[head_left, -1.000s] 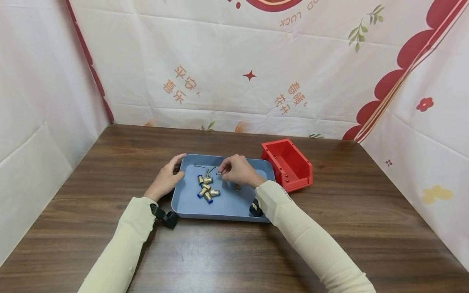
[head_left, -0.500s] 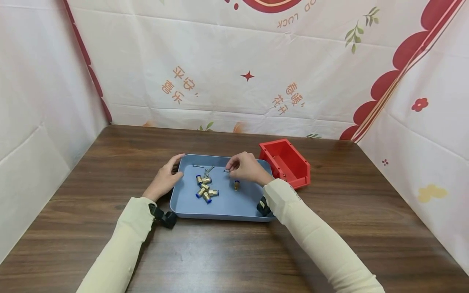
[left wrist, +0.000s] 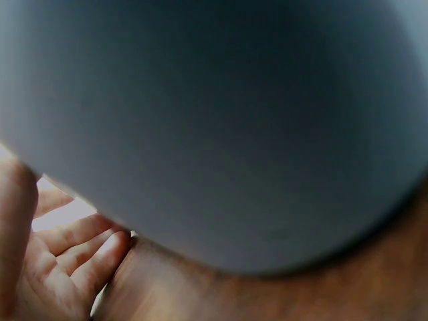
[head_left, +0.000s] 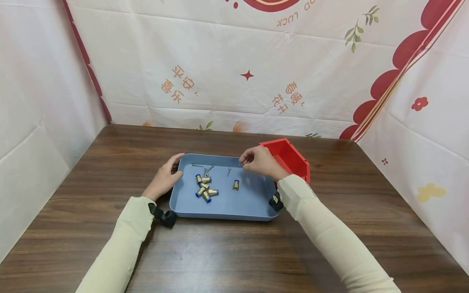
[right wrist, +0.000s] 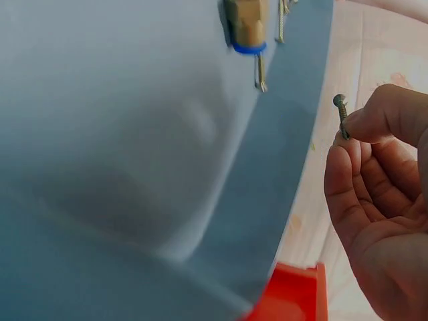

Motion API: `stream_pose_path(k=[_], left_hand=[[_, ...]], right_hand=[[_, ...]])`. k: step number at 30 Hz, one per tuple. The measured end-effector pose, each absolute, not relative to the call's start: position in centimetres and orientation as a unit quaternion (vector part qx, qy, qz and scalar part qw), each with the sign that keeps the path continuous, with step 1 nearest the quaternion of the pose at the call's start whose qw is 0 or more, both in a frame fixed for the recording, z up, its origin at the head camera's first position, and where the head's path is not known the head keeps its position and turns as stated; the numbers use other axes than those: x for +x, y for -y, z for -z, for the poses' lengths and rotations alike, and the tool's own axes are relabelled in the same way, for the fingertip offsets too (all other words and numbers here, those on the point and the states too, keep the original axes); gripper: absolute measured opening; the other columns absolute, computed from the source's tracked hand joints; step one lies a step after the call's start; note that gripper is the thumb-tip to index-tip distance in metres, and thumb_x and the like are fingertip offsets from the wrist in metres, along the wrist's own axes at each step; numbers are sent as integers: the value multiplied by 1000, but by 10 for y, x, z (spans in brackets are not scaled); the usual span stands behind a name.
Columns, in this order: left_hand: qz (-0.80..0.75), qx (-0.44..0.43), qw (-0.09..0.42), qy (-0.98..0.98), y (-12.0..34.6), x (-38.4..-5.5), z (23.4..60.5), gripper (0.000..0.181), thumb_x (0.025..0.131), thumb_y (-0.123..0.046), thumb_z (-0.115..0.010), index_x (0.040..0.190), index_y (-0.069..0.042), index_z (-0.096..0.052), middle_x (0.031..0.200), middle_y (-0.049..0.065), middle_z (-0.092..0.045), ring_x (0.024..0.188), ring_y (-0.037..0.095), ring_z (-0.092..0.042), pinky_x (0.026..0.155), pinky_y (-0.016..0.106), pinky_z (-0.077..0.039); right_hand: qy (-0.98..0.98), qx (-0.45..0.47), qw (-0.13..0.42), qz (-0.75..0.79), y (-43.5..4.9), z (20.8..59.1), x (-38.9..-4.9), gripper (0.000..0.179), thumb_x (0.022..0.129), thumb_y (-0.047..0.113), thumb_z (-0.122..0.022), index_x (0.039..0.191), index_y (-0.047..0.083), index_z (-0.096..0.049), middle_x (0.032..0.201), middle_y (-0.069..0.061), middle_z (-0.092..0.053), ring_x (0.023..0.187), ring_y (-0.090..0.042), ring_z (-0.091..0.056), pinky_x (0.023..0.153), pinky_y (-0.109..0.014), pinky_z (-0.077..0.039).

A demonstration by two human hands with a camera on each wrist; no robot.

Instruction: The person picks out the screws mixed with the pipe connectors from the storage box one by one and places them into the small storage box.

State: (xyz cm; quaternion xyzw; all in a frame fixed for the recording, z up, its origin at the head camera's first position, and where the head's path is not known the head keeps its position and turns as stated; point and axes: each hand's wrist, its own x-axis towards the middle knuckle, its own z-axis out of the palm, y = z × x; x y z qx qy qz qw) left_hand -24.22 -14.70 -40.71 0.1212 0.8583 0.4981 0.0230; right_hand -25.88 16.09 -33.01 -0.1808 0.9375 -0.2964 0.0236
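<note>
My right hand (head_left: pixel 261 162) is above the far right part of the blue-grey tray (head_left: pixel 223 215), pinching a small screw (right wrist: pixel 342 112) between thumb and forefinger. In the right wrist view the screw's head points up, away from the fingertips. My left hand (head_left: pixel 163 179) rests at the tray's left rim, fingers relaxed and thumb by the edge; the left wrist view shows its fingers (left wrist: pixel 80 257) beside the tray's outer wall. Several brass fittings (head_left: pixel 204 186) with blue collars lie grouped in the tray. Another fitting (head_left: pixel 236 185) stands apart to the right, with a loose screw (head_left: pixel 229 171) beyond it.
A red bin (head_left: pixel 293 156) stands at the tray's far right corner, partly behind my right hand. More screws (head_left: pixel 209 168) lie by the fittings. The wooden table (head_left: pixel 205 248) meets a printed cloth (head_left: pixel 220 97) at its far edge.
My right hand has moved right and away from me across the tray with the screw, now overlapping the red bin. The lone fitting and a loose screw show uncovered. The left hand stays put.
</note>
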Motion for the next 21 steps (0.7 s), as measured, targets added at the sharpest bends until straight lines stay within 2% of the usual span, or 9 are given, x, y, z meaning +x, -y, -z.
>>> stream_pose_path(k=[7, 14, 21], left_hand=[[-498, 119, 27, -858, 146, -241, 406, 60, 92, -10, -43, 150, -12, -27, 144, 22, -39, 128, 38, -44, 104, 54, -37], [-499, 121, 24, -858, 146, -240, 404, 60, 92, -10, -44, 150, -11, -28, 144, 23, -39, 129, 39, -43, 105, 54, -36], [-500, 118, 29, -857, 147, -241, 406, 60, 93, -10, -44, 150, -13, -27, 145, 22, -38, 129, 39, -43, 104, 54, -36]], right_hand=[[-940, -154, 11, 304, -184, 316, -260, 18, 79, 3, -67, 96, 0, -72, 88, -10, -69, 75, -19, -59, 71, -28, -54], [-944, -137, -11, 300, -211, 307, -262, 15, 79, 3, -65, 93, 2, -72, 89, -11, -70, 76, -19, -61, 68, -27, -52], [-955, -102, -8, 278, -237, 305, -261, 16, 82, 8, -66, 96, 5, -71, 92, -11, -68, 82, -22, -59, 74, -31, -54]])
